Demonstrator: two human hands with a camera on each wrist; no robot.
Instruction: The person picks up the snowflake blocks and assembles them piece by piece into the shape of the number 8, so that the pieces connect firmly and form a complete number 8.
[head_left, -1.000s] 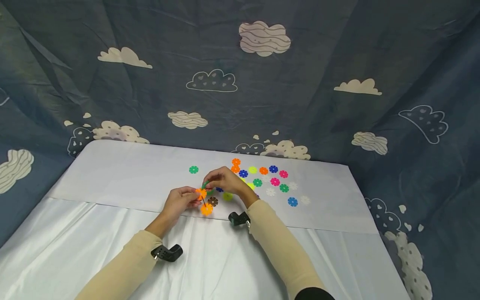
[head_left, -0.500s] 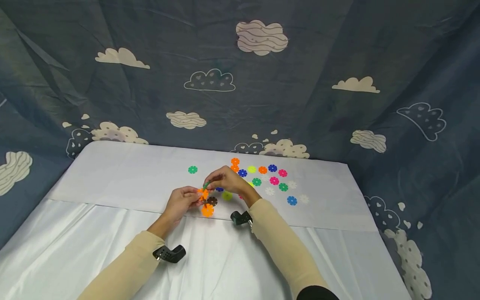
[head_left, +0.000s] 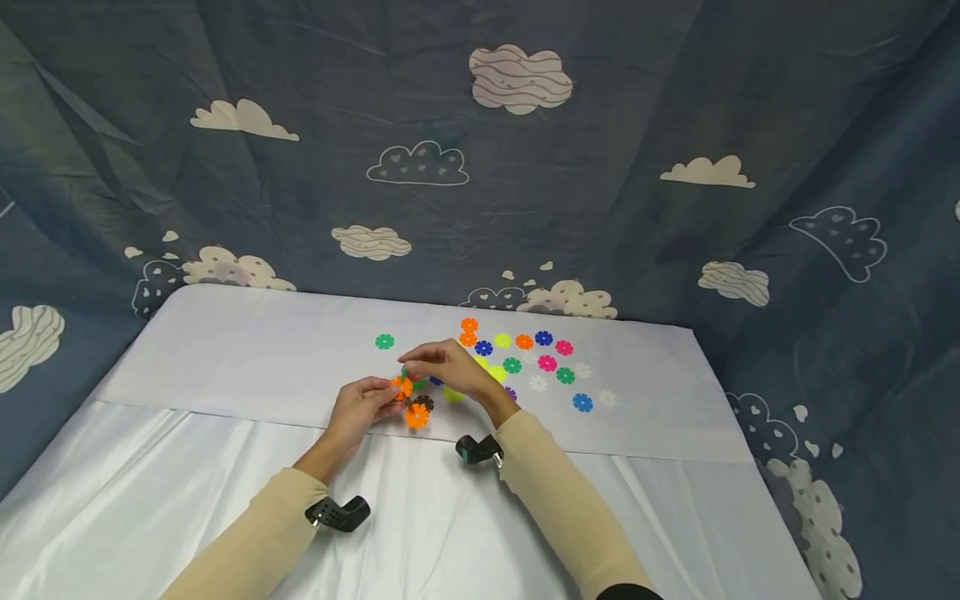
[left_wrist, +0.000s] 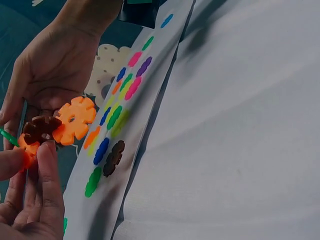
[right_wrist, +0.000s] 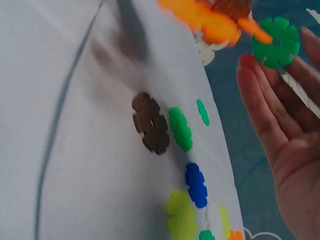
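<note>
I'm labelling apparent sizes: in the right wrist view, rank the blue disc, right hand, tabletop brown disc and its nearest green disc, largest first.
1. Right hand
2. Brown disc
3. Green disc and blue disc: too alike to rank

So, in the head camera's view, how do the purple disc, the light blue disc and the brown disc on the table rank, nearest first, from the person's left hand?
From the left hand:
1. Brown disc: just to its right.
2. Purple disc: farther right.
3. Light blue disc: farthest right of the three.
</note>
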